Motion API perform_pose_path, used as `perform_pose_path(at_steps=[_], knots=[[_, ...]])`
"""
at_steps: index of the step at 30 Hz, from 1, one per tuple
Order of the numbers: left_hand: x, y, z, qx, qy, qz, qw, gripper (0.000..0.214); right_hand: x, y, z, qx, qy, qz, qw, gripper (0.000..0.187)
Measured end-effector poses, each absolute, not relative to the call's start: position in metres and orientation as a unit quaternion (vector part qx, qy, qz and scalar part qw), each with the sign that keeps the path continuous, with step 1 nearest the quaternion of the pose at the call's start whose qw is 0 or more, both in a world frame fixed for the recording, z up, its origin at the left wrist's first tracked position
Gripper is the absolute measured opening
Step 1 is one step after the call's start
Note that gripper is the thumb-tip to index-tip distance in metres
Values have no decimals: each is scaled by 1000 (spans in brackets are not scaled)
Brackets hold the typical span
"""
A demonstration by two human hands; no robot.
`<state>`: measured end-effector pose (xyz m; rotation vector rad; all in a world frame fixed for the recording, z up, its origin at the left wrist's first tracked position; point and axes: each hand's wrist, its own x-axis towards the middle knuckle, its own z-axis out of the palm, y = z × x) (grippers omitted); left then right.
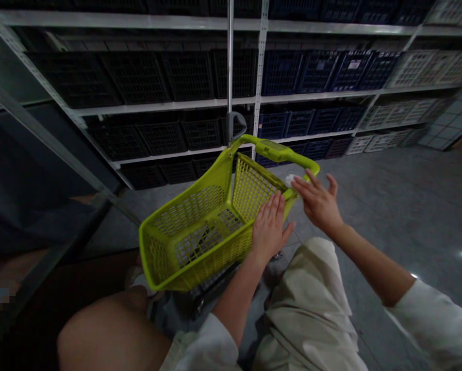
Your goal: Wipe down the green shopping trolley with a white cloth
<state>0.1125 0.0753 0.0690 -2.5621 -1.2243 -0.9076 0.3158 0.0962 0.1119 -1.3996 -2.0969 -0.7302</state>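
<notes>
A lime-green plastic shopping basket (192,232) with a mesh body and a thick green handle (277,150) rests tilted on my lap. My left hand (268,226) lies flat on the basket's near end wall, fingers stretched out. My right hand (319,202) is just right of the rim, fingers mostly extended, pressing a small white cloth or wipe (292,180) against the basket's corner below the handle. The inside of the basket looks bare.
Metal shelving (169,109) holds rows of black crates (138,77), blue crates (316,69) and white crates (420,67). A grey upright pole (230,67) stands behind the basket. Grey tiled floor (409,206) spreads to the right. A slanted metal frame (61,149) runs at left.
</notes>
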Motion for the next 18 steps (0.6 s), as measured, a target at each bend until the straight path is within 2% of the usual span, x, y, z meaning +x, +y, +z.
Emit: perform_pose_path(at_steps=[3, 9, 15, 18], knots=[[112, 76, 69, -858, -408, -303, 81, 74, 312, 90, 112, -469, -820, -250, 211, 54], [113, 76, 67, -858, -409, -298, 86, 76, 348, 116, 124, -577, -711, -280, 287, 52], [113, 76, 67, -858, -409, -302, 82, 74, 296, 88, 109, -455, -827, -248, 218, 52], [113, 75, 67, -859, -407, -300, 78, 75, 328, 100, 119, -465, -809, -269, 238, 51]])
